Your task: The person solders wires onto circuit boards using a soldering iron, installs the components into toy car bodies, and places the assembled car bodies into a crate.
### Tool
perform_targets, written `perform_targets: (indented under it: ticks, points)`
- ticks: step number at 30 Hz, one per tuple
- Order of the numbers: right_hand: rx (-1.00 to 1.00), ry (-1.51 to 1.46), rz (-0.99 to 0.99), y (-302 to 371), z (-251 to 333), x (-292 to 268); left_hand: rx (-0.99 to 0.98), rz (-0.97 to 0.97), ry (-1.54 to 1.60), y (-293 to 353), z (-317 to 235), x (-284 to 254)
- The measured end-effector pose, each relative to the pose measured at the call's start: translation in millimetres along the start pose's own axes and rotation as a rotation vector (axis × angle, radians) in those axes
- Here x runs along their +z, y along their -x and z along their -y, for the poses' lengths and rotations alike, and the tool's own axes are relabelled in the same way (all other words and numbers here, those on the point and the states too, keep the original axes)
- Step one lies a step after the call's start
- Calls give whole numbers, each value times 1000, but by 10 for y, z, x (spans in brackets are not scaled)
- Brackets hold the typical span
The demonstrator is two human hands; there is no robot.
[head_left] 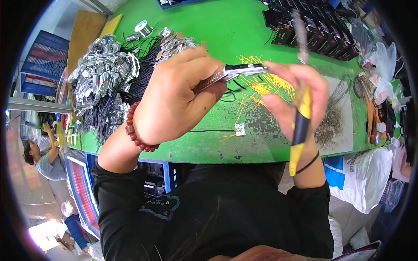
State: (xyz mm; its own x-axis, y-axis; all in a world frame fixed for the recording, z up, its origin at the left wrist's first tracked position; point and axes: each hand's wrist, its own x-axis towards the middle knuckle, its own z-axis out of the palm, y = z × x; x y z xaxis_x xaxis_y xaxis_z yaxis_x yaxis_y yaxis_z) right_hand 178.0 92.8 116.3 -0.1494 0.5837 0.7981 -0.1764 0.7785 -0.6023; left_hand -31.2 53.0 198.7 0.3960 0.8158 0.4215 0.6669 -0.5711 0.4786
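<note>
My left hand [178,95], with a red bead bracelet at the wrist, pinches a small flat black-and-silver metal part [246,68] between thumb and fingers, above the bench. The fingertips of my right hand [300,93] are close to the part's far right end; whether they touch it I cannot tell. Across my right hand lies a slim tool [300,126] with a yellow-and-black handle and a blurred metal shaft pointing away from me. Beneath the hands, yellow wires [272,85] are scattered on the green bench [196,150]. A small white square piece [240,129] lies near a black wire.
Silver parts with black leads [104,74] are heaped at the left, near a solder spool [143,28]. Black boxed units [311,32] stand in a row at the far right. A pale sheet [346,130] bears brown debris. Another person [48,156] is at far left.
</note>
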Motion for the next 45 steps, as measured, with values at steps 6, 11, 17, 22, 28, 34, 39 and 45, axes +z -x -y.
perform_targets:
  ticks: [6,11,17,22,28,34,39,45]
  points:
    - [102,115,-67,49,-51,-101,12,-79,-42,-82,146,66]
    - [-34,240,30,214,32,71,-388,26,623,16,291,348]
    - [-95,337,76,303,-192,104,-608,102,1034,157,464,628]
    - [-164,527,183,346,-359,-221,-702,-131,1072,391,741,512]
    - [29,693,607,702,-267,-420,-788,-235,489,1278,1070,373]
    - [526,447,209,1198,-244,51,-934,-292,-5,1917,1225,652]
    - [495,342,158,1333,-299,193,-447,-265,-843,1644,1056,647]
    - [436,151,267,1322,-222,176,-157,-52,-22,969,364,1099]
